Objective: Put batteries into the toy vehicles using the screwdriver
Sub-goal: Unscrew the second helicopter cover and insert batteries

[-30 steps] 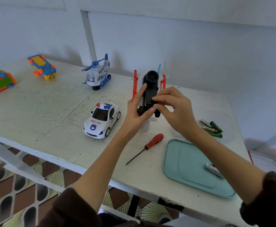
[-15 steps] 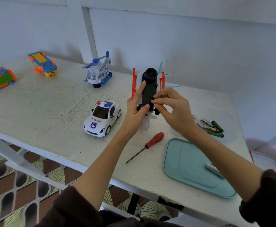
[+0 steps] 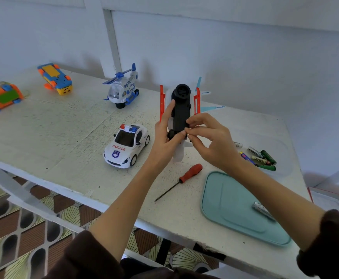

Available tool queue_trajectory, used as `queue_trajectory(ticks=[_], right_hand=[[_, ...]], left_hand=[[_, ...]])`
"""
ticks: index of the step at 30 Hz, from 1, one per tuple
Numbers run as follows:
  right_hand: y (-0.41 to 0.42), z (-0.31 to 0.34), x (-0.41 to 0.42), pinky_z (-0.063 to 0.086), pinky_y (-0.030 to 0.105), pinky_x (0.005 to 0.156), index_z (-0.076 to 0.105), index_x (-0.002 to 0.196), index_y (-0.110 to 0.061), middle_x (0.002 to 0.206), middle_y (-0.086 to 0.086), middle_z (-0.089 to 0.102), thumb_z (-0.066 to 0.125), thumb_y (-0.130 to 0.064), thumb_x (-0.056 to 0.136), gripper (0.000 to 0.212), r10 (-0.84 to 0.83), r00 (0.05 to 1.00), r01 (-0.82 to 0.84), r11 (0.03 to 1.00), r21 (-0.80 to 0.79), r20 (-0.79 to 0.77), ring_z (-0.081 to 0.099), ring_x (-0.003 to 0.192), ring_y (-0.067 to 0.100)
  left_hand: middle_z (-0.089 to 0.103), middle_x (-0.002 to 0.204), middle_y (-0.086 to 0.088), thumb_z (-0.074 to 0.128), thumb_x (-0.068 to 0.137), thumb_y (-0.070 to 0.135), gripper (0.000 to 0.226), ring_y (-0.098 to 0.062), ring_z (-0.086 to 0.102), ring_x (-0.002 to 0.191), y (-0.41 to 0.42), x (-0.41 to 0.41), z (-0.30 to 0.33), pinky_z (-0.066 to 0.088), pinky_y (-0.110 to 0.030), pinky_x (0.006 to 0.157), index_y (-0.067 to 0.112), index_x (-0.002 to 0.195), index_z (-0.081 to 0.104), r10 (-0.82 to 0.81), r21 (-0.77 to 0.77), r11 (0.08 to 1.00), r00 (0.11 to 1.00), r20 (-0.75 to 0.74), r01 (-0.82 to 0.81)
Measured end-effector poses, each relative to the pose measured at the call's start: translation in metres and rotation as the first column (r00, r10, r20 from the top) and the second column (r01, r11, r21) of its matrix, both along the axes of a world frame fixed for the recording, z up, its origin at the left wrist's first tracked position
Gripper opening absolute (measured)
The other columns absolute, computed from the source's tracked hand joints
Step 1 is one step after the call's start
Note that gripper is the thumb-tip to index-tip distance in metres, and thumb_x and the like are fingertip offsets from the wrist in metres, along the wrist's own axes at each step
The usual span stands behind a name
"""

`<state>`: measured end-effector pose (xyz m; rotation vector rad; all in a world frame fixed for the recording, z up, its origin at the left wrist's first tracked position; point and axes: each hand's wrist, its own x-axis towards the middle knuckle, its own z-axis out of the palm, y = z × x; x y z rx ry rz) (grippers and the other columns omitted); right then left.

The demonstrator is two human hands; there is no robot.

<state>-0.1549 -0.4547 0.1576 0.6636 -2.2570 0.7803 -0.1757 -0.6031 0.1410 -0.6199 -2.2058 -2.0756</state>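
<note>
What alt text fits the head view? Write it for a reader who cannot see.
A left hand holds a toy aircraft belly-up over a white table while the right hand pinches at its black underside. A red screwdriver, loose batteries, a teal tray and a police car lie nearby.

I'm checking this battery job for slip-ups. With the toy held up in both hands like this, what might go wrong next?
The right hand pinches something tiny at the black underside of the white toy aircraft, perhaps a screw; dropped, it could roll off the white table. The left hand holds the toy only along one side, so it might twist. The red-handled screwdriver lies near the table edge, easily knocked off.
</note>
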Motion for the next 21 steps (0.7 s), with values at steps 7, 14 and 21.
queue_trajectory(ticks=[7, 14, 21], right_hand=[[-0.001, 0.0, 0.006, 0.049, 0.018, 0.087, 0.06, 0.101, 0.001, 0.103, 0.012, 0.059, 0.061, 0.001, 0.08, 0.021, 0.039, 0.997, -0.03, 0.991, -0.127, 0.066, 0.056, 0.097, 0.013], [-0.005, 0.006, 0.01, 0.051, 0.024, 0.09, 0.05, 0.107, -0.001, 0.103, 0.006, 0.057, 0.061, -0.003, 0.08, 0.029, 0.114, 0.974, -0.055, 0.959, -0.278, 0.198, 0.059, 0.097, 0.015], [0.007, 0.005, 0.016, 0.051, 0.021, 0.083, 0.057, 0.103, 0.0, 0.103, 0.011, 0.057, 0.066, -0.01, 0.081, 0.026, 0.053, 0.992, -0.038, 0.99, -0.132, 0.112, 0.057, 0.093, 0.016]], left_hand=[[0.03, 0.154, -0.002, 0.063, 0.09, 0.007, 0.078, -0.019, 0.046, 0.132, -0.002, 0.0, 0.003, 0.043, -0.037, 0.107, 0.049, 0.138, 0.017, -0.051, 0.024, 0.998, 0.999, -0.008, 0.051], [0.027, 0.148, 0.014, 0.062, 0.091, 0.006, 0.079, 0.019, 0.046, 0.116, -0.007, -0.003, 0.004, 0.045, -0.014, 0.096, 0.037, 0.145, 0.014, -0.105, 0.003, 0.994, 0.994, 0.01, 0.105], [0.029, 0.153, 0.003, 0.065, 0.089, 0.01, 0.079, -0.011, 0.039, 0.134, -0.003, 0.001, -0.001, 0.041, -0.036, 0.109, 0.035, 0.147, 0.017, -0.021, 0.013, 1.0, 1.0, -0.022, 0.021]])
